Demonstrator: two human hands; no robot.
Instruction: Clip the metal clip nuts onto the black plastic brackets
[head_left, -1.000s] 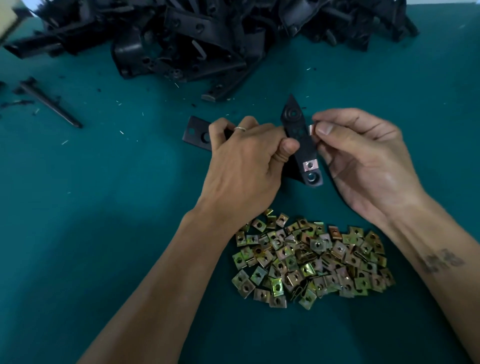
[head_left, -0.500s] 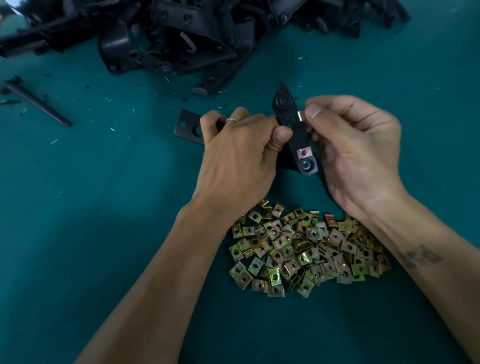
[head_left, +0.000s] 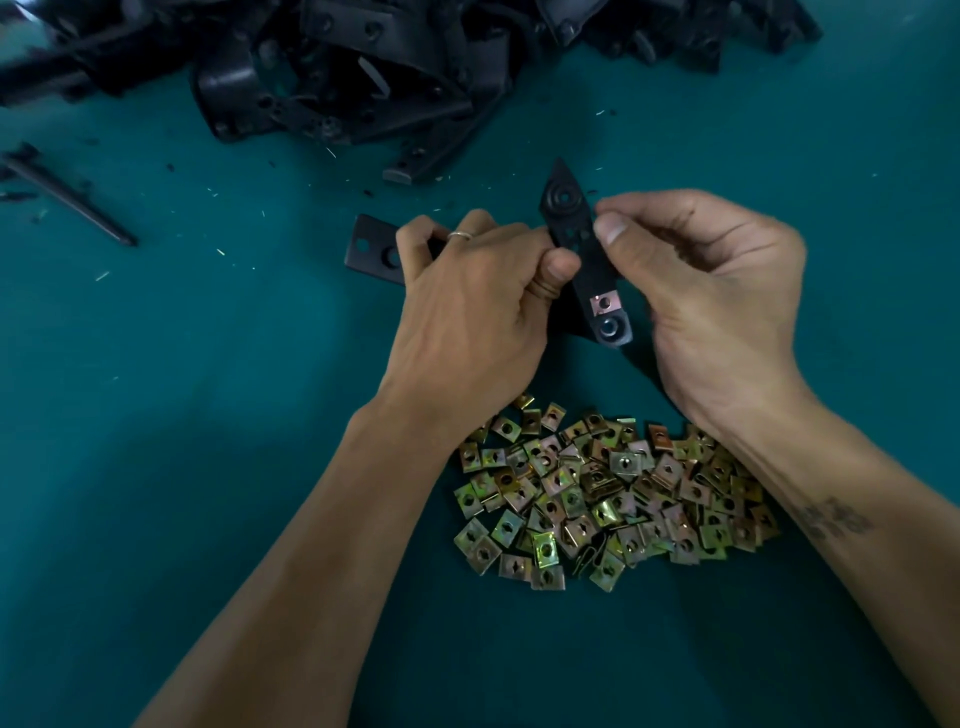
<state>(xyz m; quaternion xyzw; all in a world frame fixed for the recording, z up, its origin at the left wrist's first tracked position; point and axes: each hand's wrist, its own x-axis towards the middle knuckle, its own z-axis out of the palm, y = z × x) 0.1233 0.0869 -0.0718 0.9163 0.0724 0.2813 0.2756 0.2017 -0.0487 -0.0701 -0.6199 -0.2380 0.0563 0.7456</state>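
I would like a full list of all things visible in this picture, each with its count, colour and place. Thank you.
held bracket: one, black, above the table centre, gripped by both hands
fitted clip nut: one, coppery metal, on the held bracket's lower end
loose clip nuts: a heap too many to count, yellow-gold metal, on the table near the wrists
bracket pile: too many to count, black, far edge of the table
thin rod: one, black, far left
table: one, teal surface
ring: one, silver, on a left finger
left hand: grips the held bracket
right hand: pinches the held bracket's right edge; a nut there cannot be seen
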